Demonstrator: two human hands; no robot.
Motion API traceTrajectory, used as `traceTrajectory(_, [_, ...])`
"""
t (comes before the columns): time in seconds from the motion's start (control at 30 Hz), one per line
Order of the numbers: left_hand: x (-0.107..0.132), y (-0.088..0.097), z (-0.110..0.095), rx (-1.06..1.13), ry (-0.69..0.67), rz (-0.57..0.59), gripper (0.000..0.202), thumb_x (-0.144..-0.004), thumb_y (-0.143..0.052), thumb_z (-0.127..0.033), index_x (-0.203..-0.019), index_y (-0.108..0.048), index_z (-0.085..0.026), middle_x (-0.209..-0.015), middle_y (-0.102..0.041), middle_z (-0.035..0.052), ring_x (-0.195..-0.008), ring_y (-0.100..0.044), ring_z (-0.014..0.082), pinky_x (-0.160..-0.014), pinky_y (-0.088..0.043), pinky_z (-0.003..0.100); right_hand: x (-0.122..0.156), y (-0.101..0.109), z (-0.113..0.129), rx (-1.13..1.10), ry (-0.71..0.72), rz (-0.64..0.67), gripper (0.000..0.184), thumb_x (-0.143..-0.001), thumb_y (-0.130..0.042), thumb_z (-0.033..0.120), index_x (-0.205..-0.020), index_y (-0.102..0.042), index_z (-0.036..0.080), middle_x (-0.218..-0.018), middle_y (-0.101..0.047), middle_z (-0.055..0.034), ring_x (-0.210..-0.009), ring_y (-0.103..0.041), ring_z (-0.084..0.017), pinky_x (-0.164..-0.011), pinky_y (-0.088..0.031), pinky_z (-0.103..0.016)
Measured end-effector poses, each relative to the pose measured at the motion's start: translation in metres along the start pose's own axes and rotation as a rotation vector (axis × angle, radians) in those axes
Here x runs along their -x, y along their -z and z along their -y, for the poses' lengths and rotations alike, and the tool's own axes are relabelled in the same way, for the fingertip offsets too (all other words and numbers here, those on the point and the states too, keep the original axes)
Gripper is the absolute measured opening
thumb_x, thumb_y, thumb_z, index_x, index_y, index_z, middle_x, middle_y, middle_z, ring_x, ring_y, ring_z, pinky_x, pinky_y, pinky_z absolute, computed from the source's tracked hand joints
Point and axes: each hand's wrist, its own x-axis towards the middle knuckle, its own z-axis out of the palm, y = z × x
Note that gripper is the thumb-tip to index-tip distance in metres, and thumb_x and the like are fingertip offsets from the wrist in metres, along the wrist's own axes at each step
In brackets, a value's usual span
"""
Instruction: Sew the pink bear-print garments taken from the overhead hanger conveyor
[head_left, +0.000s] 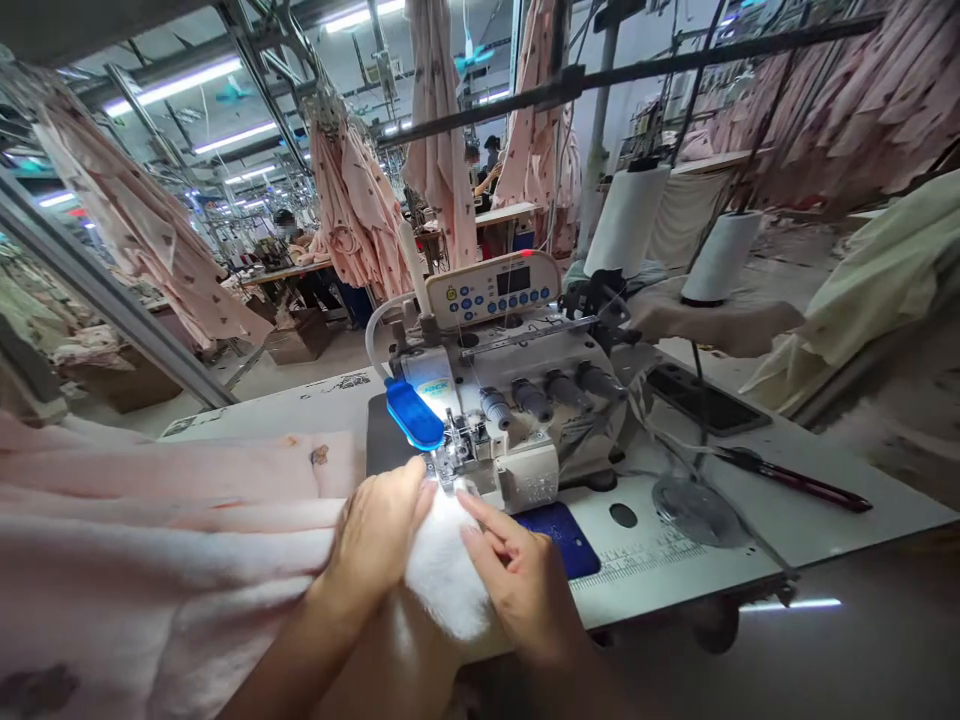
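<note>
A white overlock sewing machine (525, 400) stands in front of me, its lamp lighting the needle area and presser foot (450, 462). Fluffy white fabric (448, 575) lies under my fingers at the foot, and pale pink fleece (247, 530) with small motifs spreads to the left. My left hand (382, 525) presses on the fabric's left side, fingers together near the foot. On the right edge, my right hand (517, 570) pinches the white fabric between thumb and forefinger. A blue guard (415, 413) hangs just above the left fingertips. The stitching point is partly hidden.
Thread cones (628, 220) stand behind the machine at right. Tweezers (795, 478), a phone-like dark object (707, 398) and a clear round dish (694, 508) lie on the right tabletop. Pink garments (352, 200) hang beyond, and people work in the background.
</note>
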Motion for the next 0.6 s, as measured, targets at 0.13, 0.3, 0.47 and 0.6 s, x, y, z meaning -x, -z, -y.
traceTrajectory(0.13, [-0.011, 0.002, 0.003, 0.019, 0.023, -0.027, 0.021, -0.091, -0.036, -0.025, -0.075, -0.049, -0.019, -0.060, -0.056, -0.0017, -0.056, -0.056, 0.0162, -0.048, -0.025, 0.027, -0.011, -0.001, -0.001, -0.067, -0.103, 0.039, 0.041, -0.085, -0.045, 0.035, -0.116, -0.061, 0.014, -0.044, -0.035, 0.0079, -0.040, -0.031, -0.010, -0.039, -0.019, -0.021])
traceTrajectory(0.3, [0.017, -0.005, 0.002, -0.042, -0.017, -0.179, 0.024, -0.092, -0.037, -0.031, -0.090, -0.057, -0.017, -0.085, -0.065, 0.0080, -0.080, -0.061, 0.0245, -0.067, -0.043, 0.034, 0.004, -0.002, 0.000, -0.171, -0.144, -0.008, 0.042, -0.079, -0.052, 0.035, -0.117, -0.047, 0.017, -0.050, -0.041, 0.0088, -0.044, -0.039, -0.012, -0.042, -0.027, -0.020])
traceTrajectory(0.47, [0.074, -0.043, -0.012, 0.047, -0.456, -0.646, 0.033, -0.090, -0.039, -0.027, -0.120, -0.051, -0.019, -0.111, -0.064, 0.0088, -0.109, -0.056, 0.0198, -0.095, -0.042, 0.033, 0.040, -0.009, -0.005, -0.619, -0.262, 0.052, 0.036, -0.076, -0.057, 0.034, -0.104, -0.039, 0.023, -0.068, -0.055, 0.0042, -0.062, -0.055, -0.015, -0.059, -0.042, -0.022])
traceTrajectory(0.6, [0.085, -0.059, -0.018, 0.410, -0.352, -0.727, 0.027, -0.084, -0.045, -0.009, -0.105, -0.057, -0.021, -0.087, -0.069, 0.0035, -0.090, -0.062, 0.0168, -0.085, -0.045, 0.031, 0.040, -0.011, -0.017, -0.407, -0.169, -0.070, 0.033, -0.069, -0.061, 0.026, -0.098, -0.048, 0.021, -0.088, -0.057, -0.0024, -0.081, -0.056, -0.018, -0.072, -0.046, -0.026])
